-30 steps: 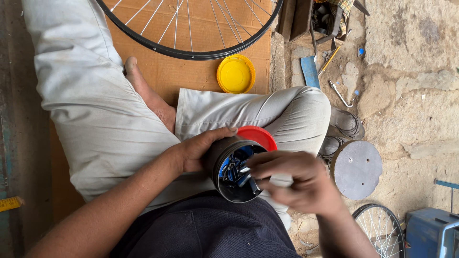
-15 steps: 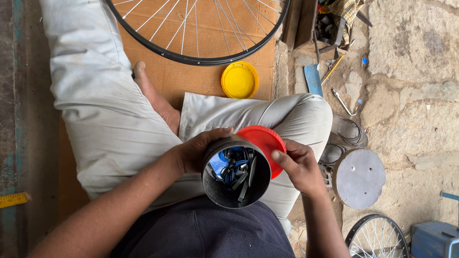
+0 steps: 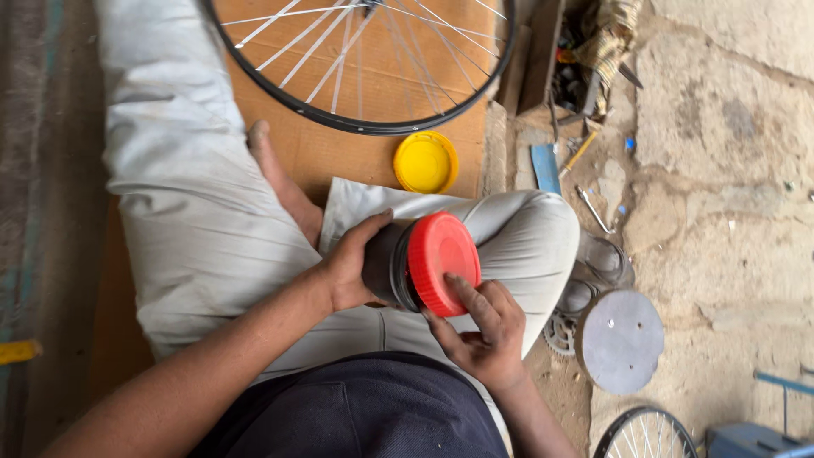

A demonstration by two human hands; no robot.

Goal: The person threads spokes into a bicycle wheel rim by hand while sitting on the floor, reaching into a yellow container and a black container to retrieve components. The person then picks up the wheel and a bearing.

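Your legs, in pale trousers [image 3: 195, 212], fill the left and centre of the frame, folded so that they make a lap to work over. Under them lies a sheet of brown cardboard [image 3: 339, 153], which keeps you off the stone floor [image 3: 729, 170] at the right. A spoked bicycle wheel [image 3: 365, 59] lies flat across the top of the frame, near but out of your way.

At the centre you hold a dark jar [image 3: 386, 263] tipped on its side above your knee. Your left hand [image 3: 348, 267] wraps its body, fingers curled round it, so it cannot turn. Your right hand [image 3: 479, 326] comes up from below, its fingers [image 3: 465, 298] pressed flat against the face of the red lid [image 3: 443, 263] that sits on the jar's mouth, seating or turning it.

A round grey metal disc [image 3: 621, 341] lies at lower right, beside a toothed sprocket [image 3: 560, 332]. A yellow lid [image 3: 426, 161] rests on the cardboard just above your knee, set aside within reach.
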